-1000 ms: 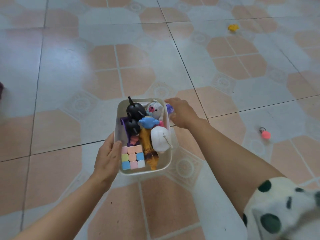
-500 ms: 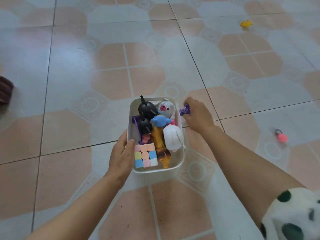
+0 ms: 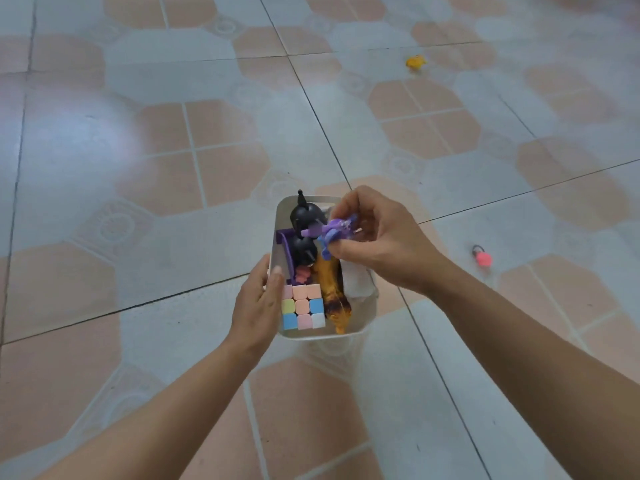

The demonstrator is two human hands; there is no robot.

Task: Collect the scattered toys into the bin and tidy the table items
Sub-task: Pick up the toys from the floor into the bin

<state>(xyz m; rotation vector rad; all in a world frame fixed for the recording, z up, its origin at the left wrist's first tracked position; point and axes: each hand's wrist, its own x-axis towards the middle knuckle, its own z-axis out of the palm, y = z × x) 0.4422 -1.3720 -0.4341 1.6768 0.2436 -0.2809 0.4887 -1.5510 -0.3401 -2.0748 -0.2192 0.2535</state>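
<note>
Presently the right hand (image 3: 384, 244), fingers curled, pinches a small purple toy (image 3: 330, 232) just above the white bin (image 3: 367, 317), over the black figures (image 3: 304, 216); the left hand (image 3: 258, 306) grips the bin's left wall beside the pastel cube (image 3: 304, 306); a pink toy (image 3: 483, 258) and a yellow toy (image 3: 415, 61) lie well apart on the tiled floor (image 3: 138, 133).

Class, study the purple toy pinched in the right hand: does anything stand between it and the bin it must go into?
Nothing visible does. The right hand holds the purple toy directly over the open-topped white bin, which the left hand grips. Black figures lie just beneath it, so it would likely land on them.
</note>
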